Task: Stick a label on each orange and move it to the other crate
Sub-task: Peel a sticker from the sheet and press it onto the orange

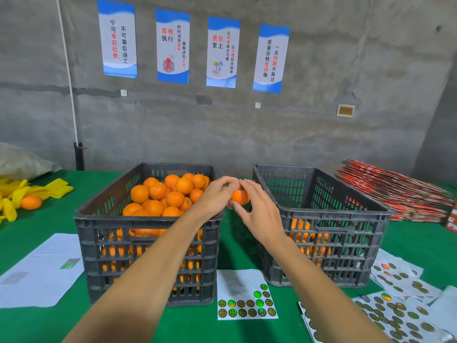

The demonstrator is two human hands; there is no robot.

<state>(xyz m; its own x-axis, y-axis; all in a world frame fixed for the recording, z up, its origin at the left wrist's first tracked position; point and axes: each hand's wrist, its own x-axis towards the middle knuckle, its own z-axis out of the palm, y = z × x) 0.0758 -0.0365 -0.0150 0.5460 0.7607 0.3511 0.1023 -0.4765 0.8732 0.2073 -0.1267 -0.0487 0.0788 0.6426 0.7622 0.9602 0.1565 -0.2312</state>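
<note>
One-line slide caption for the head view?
Both hands hold an orange between a full crate and a sparser crate.

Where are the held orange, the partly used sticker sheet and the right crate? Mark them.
held orange (239,196), head view, front skin.
partly used sticker sheet (237,280), head view, bare backing.
right crate (329,214), head view, near rim.

Oranges (158,191) were bright orange, crates (148,243) dark grey and slotted, the table (61,214) green, labels (247,305) gold-green on white sheets, posters (173,45) blue-and-white.
</note>
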